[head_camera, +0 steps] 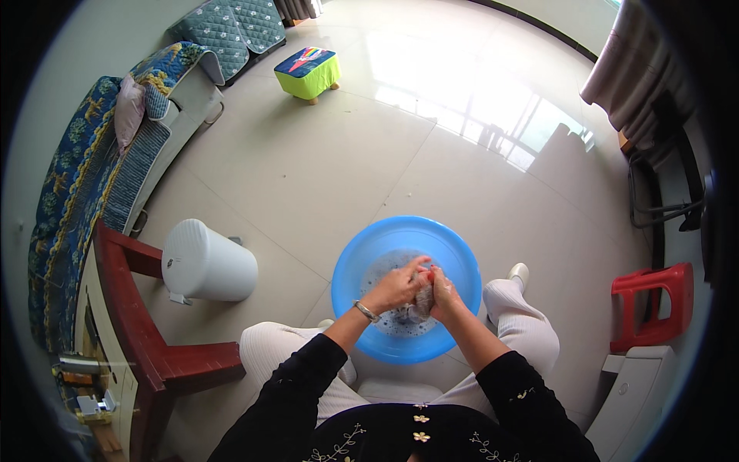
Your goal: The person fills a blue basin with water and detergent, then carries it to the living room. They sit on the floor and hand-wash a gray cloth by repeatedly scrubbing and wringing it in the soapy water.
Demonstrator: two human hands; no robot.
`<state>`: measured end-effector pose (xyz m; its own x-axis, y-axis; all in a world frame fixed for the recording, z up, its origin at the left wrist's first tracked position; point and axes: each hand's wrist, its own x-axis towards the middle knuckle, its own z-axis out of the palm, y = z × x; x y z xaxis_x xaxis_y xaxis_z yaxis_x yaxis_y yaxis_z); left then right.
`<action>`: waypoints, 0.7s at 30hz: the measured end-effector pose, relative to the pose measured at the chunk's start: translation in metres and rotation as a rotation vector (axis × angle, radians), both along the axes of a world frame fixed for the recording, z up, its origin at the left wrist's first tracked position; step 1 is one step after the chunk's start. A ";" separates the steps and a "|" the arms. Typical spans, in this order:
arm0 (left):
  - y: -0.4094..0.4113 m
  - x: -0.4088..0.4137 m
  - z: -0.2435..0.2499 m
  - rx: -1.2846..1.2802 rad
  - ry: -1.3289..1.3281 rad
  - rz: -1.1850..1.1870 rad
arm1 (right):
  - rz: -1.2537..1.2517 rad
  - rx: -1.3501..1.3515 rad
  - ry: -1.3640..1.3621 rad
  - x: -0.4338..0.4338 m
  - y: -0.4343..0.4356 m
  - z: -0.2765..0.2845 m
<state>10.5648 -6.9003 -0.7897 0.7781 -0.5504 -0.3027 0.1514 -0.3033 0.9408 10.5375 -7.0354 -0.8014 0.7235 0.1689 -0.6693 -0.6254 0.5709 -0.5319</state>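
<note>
A round blue plastic basin [352,254] stands on the floor between my knees. Foamy, greyish water [378,271] with bubbles fills its bottom. Over the water, a wet pale cloth [425,300] is bunched between my hands and hangs down towards the suds. My left hand [398,287], with a bracelet [366,312] at its wrist, grips the cloth from the left with its index finger stretched out. From the right, my right hand [445,293] closes around the same cloth. Something small and red shows between the fingers; what it is cannot be made out.
To the left are a white lidded bin [222,265] and a dark red wooden frame [144,346]. A patterned sofa [75,156] lines the left wall. Farther off sits a green footstool [309,78]. A red plastic stool [652,306] and a white cabinet-like object [632,392] stand right.
</note>
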 end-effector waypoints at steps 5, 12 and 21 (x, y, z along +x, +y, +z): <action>0.003 -0.004 -0.003 0.280 -0.152 -0.027 | 0.068 -0.252 -0.203 0.013 -0.012 -0.019; 0.009 0.000 0.025 0.386 -0.419 -0.033 | 0.150 -0.139 -0.320 0.011 -0.005 0.005; 0.023 0.008 0.082 -0.185 -0.070 0.177 | 0.501 -0.510 -0.504 -0.002 -0.012 -0.039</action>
<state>10.5723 -6.8771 -0.7077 0.8826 -0.4449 -0.1516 0.1192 -0.1002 0.9878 10.5351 -7.0473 -0.8406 0.8742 0.3139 -0.3706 -0.3608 -0.0911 -0.9282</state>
